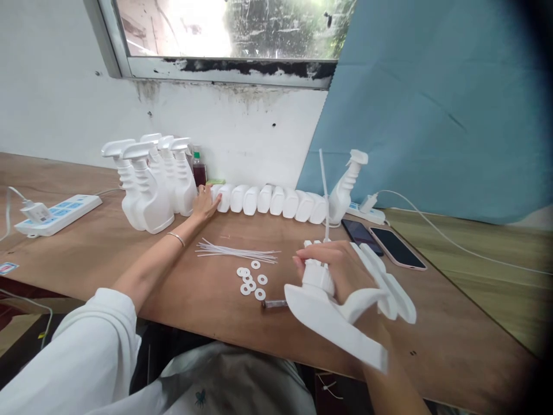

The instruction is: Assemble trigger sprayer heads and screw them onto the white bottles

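My right hand [341, 262] is closed around a white trigger spray head [334, 323], which is turned upside down with its thin dip tube [324, 190] pointing up. Several more white spray heads [391, 288] lie on the table to the right of that hand. My left hand [206, 203] reaches forward and grips the leftmost white bottle [224, 199] of a row lying along the wall. Loose white tubes [237, 251] and several white ring washers [247, 279] lie between my arms. A dark pen-like rod [275, 304] sits partly behind the spray head.
Several assembled spray bottles [151, 196] stand at the left; another spray bottle [345, 187] stands by the row's right end. Two phones [397, 248] lie at the right. Power strips [58, 214] with cords rest on both sides. A small dark bottle with a green cap [199, 171] stands behind.
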`<control>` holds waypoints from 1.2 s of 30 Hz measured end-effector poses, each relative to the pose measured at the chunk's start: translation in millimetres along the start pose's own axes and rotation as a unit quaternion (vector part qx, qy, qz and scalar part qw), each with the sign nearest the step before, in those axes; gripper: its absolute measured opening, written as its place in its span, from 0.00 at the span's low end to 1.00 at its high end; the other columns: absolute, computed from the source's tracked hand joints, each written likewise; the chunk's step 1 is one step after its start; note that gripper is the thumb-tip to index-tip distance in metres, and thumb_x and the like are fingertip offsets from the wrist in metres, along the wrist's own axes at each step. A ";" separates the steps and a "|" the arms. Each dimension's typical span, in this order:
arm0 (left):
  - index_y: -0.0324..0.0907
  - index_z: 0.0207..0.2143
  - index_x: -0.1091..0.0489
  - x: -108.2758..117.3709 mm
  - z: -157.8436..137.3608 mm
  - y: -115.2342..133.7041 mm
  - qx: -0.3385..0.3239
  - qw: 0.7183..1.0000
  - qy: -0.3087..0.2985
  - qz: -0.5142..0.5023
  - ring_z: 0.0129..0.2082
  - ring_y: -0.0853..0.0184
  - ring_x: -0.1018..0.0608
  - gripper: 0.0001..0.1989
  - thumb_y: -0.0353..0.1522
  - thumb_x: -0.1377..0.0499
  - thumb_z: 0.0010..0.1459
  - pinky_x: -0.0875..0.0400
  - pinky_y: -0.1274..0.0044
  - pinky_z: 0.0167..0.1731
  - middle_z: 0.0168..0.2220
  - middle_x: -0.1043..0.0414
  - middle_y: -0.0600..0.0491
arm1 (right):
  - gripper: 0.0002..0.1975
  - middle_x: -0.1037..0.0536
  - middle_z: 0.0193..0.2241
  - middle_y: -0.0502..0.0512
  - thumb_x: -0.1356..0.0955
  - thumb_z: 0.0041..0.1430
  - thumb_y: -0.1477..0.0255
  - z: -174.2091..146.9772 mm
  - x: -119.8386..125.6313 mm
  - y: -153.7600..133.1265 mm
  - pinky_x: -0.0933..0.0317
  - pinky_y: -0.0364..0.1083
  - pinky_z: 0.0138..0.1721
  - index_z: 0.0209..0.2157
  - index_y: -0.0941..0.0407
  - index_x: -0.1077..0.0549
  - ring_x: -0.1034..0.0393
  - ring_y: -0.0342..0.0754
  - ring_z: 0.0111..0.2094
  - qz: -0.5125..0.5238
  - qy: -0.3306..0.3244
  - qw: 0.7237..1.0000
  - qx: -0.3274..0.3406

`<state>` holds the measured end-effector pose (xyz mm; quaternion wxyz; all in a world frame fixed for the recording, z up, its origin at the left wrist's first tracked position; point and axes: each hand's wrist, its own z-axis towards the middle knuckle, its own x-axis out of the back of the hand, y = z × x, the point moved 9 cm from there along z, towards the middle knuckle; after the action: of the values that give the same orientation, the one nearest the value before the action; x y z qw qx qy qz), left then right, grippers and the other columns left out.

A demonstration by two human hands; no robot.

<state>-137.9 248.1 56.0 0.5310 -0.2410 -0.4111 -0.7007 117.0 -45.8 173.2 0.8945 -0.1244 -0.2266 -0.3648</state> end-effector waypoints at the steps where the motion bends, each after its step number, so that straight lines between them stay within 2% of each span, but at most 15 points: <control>1: 0.39 0.53 0.47 2.3 -0.2 0.6 0.000 1.000 0.009 -0.002 0.46 0.53 0.33 0.27 0.46 0.56 0.57 0.38 0.66 0.42 0.49 0.43 0.40 | 0.09 0.27 0.28 0.52 0.35 0.48 0.80 -0.6 -3.4 0.0 0.41 0.46 0.32 0.32 0.55 0.35 0.34 0.47 0.31 0.002 -0.010 1.000 -0.009; 4: 0.34 0.55 0.50 22.1 -3.6 8.9 -0.033 0.997 0.074 -0.017 0.53 0.51 0.41 0.31 0.45 0.53 0.54 0.45 0.63 0.49 0.52 0.48 0.35 | 0.08 0.29 0.28 0.53 0.37 0.49 0.81 -2.8 -18.4 -0.4 0.43 0.46 0.32 0.31 0.55 0.36 0.37 0.48 0.30 -0.024 -0.075 0.997 -0.020; 7: 0.31 0.55 0.51 55.0 -25.3 38.7 -0.148 0.979 0.108 -0.084 0.56 0.50 0.47 0.37 0.47 0.49 0.50 0.52 0.61 0.53 0.55 0.54 0.32 | 0.06 0.31 0.25 0.53 0.38 0.49 0.80 -5.5 -33.9 3.3 0.47 0.46 0.28 0.26 0.55 0.38 0.40 0.48 0.27 -0.128 -0.152 0.980 -0.026; 9: 0.34 0.54 0.49 79.6 -59.3 74.6 -0.271 0.946 0.064 -0.165 0.56 0.50 0.46 0.41 0.51 0.45 0.44 0.52 0.60 0.53 0.54 0.50 0.34 | 0.06 0.33 0.23 0.53 0.39 0.50 0.81 -6.6 -40.6 4.5 0.49 0.46 0.27 0.24 0.55 0.39 0.42 0.49 0.27 -0.211 -0.179 0.961 -0.030; 11: 0.37 0.53 0.46 107.7 -105.3 111.8 -0.364 0.895 -0.002 -0.257 0.54 0.51 0.43 0.43 0.51 0.41 0.39 0.50 0.60 0.53 0.53 0.46 0.36 | 0.07 0.34 0.22 0.54 0.39 0.51 0.81 -7.9 -46.2 0.4 0.50 0.47 0.28 0.24 0.56 0.39 0.43 0.50 0.28 -0.265 -0.191 0.945 -0.032; 13: 0.39 0.52 0.44 128.0 -150.1 144.8 -0.400 0.851 -0.094 -0.327 0.53 0.52 0.39 0.41 0.48 0.38 0.38 0.46 0.63 0.51 0.52 0.42 0.39 | 0.07 0.35 0.21 0.55 0.39 0.51 0.82 -11.0 -52.5 -8.0 0.50 0.47 0.28 0.24 0.56 0.38 0.43 0.51 0.28 -0.277 -0.201 0.939 -0.038; 15: 0.41 0.49 0.39 134.1 -183.4 167.6 -0.374 0.825 -0.202 -0.374 0.49 0.55 0.35 0.32 0.44 0.37 0.41 0.40 0.67 0.48 0.49 0.38 0.42 | 0.07 0.35 0.20 0.55 0.38 0.50 0.83 -15.1 -57.3 -18.9 0.50 0.46 0.27 0.25 0.57 0.37 0.43 0.50 0.27 -0.262 -0.207 0.942 -0.042; 17: 0.41 0.46 0.37 132.2 -200.7 174.9 -0.294 0.803 -0.287 -0.431 0.40 0.61 0.28 0.26 0.39 0.38 0.45 0.34 0.73 0.39 0.41 0.31 0.46 | 0.06 0.36 0.19 0.54 0.37 0.50 0.82 -18.0 -58.1 -30.3 0.50 0.46 0.25 0.24 0.57 0.37 0.43 0.49 0.25 -0.228 -0.207 0.951 -0.038; 21: 0.40 0.37 0.32 126.4 -210.8 163.4 -0.166 0.778 -0.373 -0.478 0.29 0.69 0.29 0.13 0.36 0.40 0.49 0.36 0.79 0.28 0.31 0.29 0.52 | 0.05 0.34 0.20 0.53 0.34 0.51 0.77 -21.3 -57.0 -48.0 0.48 0.45 0.25 0.23 0.58 0.35 0.41 0.48 0.26 -0.112 -0.258 0.960 0.005; 24: 0.38 0.27 0.32 130.1 -223.5 160.1 -0.160 0.736 -0.458 -0.473 0.22 0.73 0.36 0.08 0.35 0.42 0.50 0.42 0.81 0.20 0.23 0.35 0.55 | 0.07 0.31 0.20 0.52 0.33 0.53 0.73 -21.8 -51.5 -59.9 0.46 0.45 0.27 0.22 0.57 0.34 0.41 0.47 0.28 -0.016 -0.290 0.955 0.060; 26: 0.38 0.26 0.31 134.9 -235.0 160.4 -0.170 0.705 -0.515 -0.457 0.20 0.74 0.38 0.08 0.35 0.42 0.50 0.44 0.81 0.18 0.21 0.36 0.55 | 0.09 0.31 0.19 0.51 0.34 0.54 0.71 -20.3 -45.2 -65.5 0.44 0.45 0.28 0.22 0.57 0.33 0.40 0.47 0.28 0.040 -0.279 0.956 0.086; 30: 0.38 0.26 0.31 141.6 -243.3 159.6 -0.133 0.671 -0.548 -0.482 0.20 0.74 0.36 0.07 0.33 0.41 0.48 0.41 0.82 0.19 0.22 0.34 0.55 | 0.10 0.29 0.19 0.50 0.35 0.56 0.69 -20.8 -45.4 -72.8 0.42 0.44 0.31 0.23 0.58 0.31 0.39 0.45 0.29 0.134 -0.283 0.944 0.103; 32: 0.38 0.25 0.31 140.2 -250.3 161.6 -0.092 0.615 -0.572 -0.535 0.21 0.72 0.33 0.06 0.33 0.40 0.46 0.37 0.81 0.20 0.22 0.33 0.54 | 0.10 0.28 0.20 0.49 0.37 0.58 0.70 -22.3 -49.0 -79.0 0.40 0.43 0.32 0.25 0.58 0.30 0.38 0.43 0.29 0.200 -0.295 0.928 0.112; 34: 0.37 0.27 0.29 135.0 -264.7 161.3 -0.048 0.534 -0.617 -0.577 0.23 0.68 0.29 0.07 0.33 0.39 0.44 0.32 0.78 0.24 0.23 0.29 0.51 | 0.10 0.27 0.21 0.48 0.39 0.59 0.73 -24.1 -50.0 -86.3 0.39 0.42 0.36 0.26 0.58 0.31 0.36 0.40 0.27 0.280 -0.304 0.902 0.127; 36: 0.36 0.28 0.27 126.8 -269.2 149.5 0.004 0.494 -0.609 -0.620 0.22 0.64 0.26 0.10 0.34 0.37 0.42 0.29 0.75 0.23 0.22 0.27 0.49 | 0.12 0.28 0.19 0.46 0.40 0.60 0.75 -23.2 -42.6 -90.2 0.38 0.41 0.37 0.23 0.57 0.33 0.35 0.38 0.25 0.377 -0.293 0.869 0.135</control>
<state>-11.0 -59.8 55.2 -0.4212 -0.2887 -0.6792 -0.5272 33.4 -92.8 137.1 0.8648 -0.1796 -0.4608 0.0869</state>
